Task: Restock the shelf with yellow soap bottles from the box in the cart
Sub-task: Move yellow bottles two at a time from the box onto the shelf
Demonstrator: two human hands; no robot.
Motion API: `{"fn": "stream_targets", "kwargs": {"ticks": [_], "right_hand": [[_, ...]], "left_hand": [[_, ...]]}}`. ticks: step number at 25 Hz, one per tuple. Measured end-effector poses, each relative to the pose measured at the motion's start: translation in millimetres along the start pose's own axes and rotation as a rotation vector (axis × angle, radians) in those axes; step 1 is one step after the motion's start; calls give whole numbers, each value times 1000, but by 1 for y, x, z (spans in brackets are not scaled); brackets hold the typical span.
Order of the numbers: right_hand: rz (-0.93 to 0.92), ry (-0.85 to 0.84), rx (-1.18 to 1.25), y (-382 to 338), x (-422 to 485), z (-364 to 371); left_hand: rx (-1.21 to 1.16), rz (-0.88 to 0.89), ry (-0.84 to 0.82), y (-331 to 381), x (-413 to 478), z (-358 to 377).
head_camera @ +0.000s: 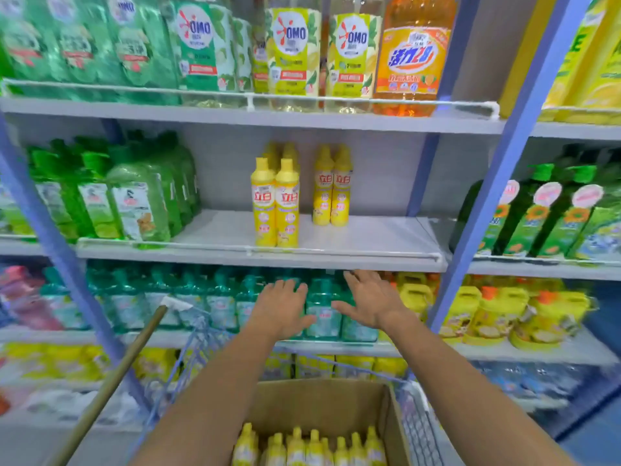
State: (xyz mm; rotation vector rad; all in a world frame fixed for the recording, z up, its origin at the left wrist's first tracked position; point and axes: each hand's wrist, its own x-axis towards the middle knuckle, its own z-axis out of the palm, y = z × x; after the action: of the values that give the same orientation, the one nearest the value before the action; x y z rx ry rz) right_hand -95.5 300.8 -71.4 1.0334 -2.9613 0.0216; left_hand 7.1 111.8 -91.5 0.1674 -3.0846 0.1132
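Yellow soap bottles stand on shelf just above both hands: front pair, more behind, second pair set back to right. Bare shelf either side.
Box in cart below forearms, many yellow caps showing, looks near full.
Judgement: restock early, most left.
Left hand, right hand: apart, fingers spread, empty, under shelf lip.
Labels: red "立白" on shelf bottles; high above hands, OMO bottles and orange bottle marked "活力28".

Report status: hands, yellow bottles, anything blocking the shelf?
Left hand, right hand both open, empty, hovering below middle shelf edge. Few yellow soap bottles standing on shelf; more upright in box. Nothing blocking bare shelf space.
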Motion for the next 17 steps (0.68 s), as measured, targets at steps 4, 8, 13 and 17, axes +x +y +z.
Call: {"fn": "stream_targets", "kwargs": {"ticks": [4, 8, 13, 17], "right_hand": [[1, -79, 53, -34, -56, 53], [34, -251, 118, -50, -92, 115], [60, -401, 170, -49, -106, 193], [78, -509, 233, -40, -101, 253]], "left_hand": [[-66, -97, -150, -10, -80, 50], [-146, -149, -286, -2, -128, 111], [-198, -163, -440, 11, -144, 176], [-239, -214, -592, 13, -143, 232]]}}
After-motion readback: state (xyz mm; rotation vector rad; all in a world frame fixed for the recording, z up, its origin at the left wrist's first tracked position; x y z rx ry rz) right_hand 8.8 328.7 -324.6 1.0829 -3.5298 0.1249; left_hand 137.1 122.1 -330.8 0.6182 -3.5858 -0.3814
